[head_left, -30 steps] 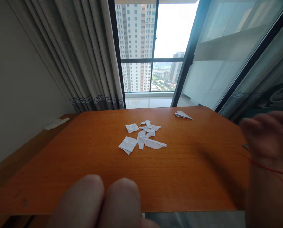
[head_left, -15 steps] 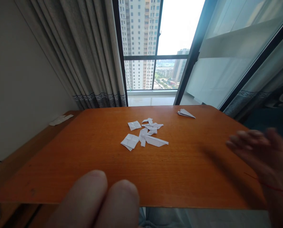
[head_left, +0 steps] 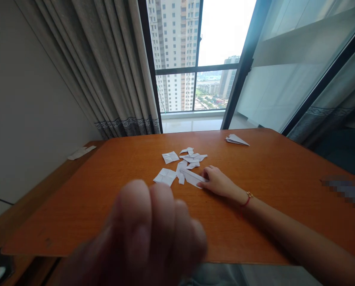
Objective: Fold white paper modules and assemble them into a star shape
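In the head view, my right hand (head_left: 215, 180) reaches in from the lower right. Its thumb and fingers pinch the right end of a long folded white paper piece (head_left: 191, 177), which still lies on the table. Close to the camera, my left hand (head_left: 153, 230) is raised with its fingers curled into a fist and blurred; I see nothing in it. Beyond it lie two square folded papers: one nearer (head_left: 165, 176) and one farther (head_left: 170, 157). Several other folded paper pieces (head_left: 193, 157) lie bunched beside them.
The brown wooden table (head_left: 129, 159) has a pointed folded paper (head_left: 237, 140) at its far right. White paper (head_left: 81, 152) rests on a ledge at the left. Behind the table are a grey curtain (head_left: 117, 71) and a window. A pixelated patch (head_left: 346, 190) shows at the right.
My right hand has moved left and inward from the table's right side and taken hold of the long paper piece. My left hand has come up and right, its fingers now curled.
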